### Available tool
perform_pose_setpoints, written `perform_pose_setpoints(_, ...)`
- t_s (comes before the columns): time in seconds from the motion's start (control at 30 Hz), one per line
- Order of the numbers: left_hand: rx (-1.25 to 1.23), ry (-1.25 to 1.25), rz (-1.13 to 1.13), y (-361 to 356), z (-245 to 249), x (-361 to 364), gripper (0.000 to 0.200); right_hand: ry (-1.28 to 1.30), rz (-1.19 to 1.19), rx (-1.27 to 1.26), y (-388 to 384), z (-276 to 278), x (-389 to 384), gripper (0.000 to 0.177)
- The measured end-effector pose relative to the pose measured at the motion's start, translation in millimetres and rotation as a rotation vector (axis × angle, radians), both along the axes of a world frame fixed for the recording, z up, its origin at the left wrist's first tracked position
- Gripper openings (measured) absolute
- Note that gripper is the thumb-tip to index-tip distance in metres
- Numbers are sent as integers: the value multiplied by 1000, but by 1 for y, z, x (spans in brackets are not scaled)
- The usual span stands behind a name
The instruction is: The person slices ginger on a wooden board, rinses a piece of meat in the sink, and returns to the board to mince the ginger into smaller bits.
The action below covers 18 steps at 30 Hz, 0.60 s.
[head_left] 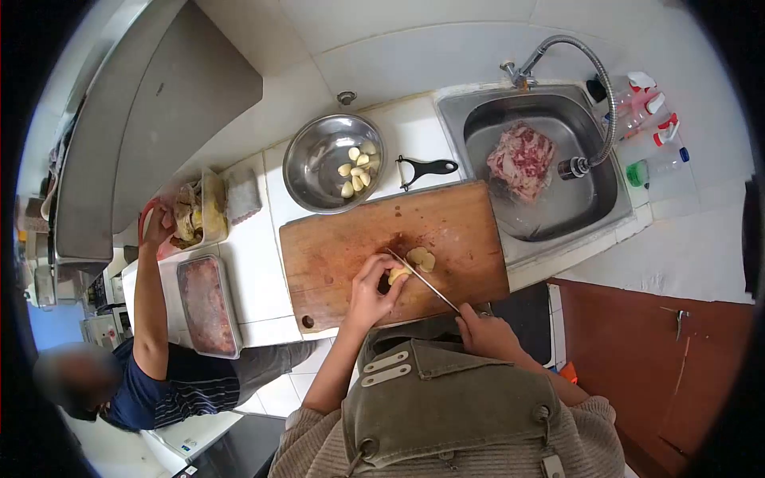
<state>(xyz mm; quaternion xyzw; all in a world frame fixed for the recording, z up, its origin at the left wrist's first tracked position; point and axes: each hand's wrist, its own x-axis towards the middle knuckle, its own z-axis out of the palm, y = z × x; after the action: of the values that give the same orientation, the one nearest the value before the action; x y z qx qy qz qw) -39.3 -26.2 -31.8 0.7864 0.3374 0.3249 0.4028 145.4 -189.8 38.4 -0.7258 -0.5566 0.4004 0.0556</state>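
Note:
On the wooden cutting board (343,239), my left hand (373,288) is closed around a pale yellow piece of ginger (399,274), its fingertips close to the blade. My right hand (488,333) grips the handle of a knife (434,291), whose blade slants across the board against the ginger. Several thin ginger slices (421,258) lie just beyond the blade. Wet, dark stains mark the wood around them. Behind the board, a steel bowl (307,171) holds several peeled garlic cloves (356,170). A black-handled peeler (430,167) rests on the counter beside the bowl.
Raw meat (522,162) lies in the steel sink (613,199), under a flexible faucet (602,64). Spray bottles (641,111) stand right of it. At left, a co-worker's hand (157,223) is at a food container (213,203), near a covered tray (209,307).

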Motion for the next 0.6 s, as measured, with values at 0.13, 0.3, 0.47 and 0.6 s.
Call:
perform_pose_setpoints(0.13,32,12,-4,0,2,1,20,5,7,-41,10,0,-2,16)
perform_pose_setpoints(0.3,17,21,2,0,3,1,20,-21,22,74,39,-23,-12,19)
perform_pose_setpoints(0.47,10,25,17,-1,1,1,20,-14,6,100,21,-27,-10,16)
perform_pose_setpoints(0.6,28,29,5,2,0,1,20,31,-42,4,2,-25,2,18)
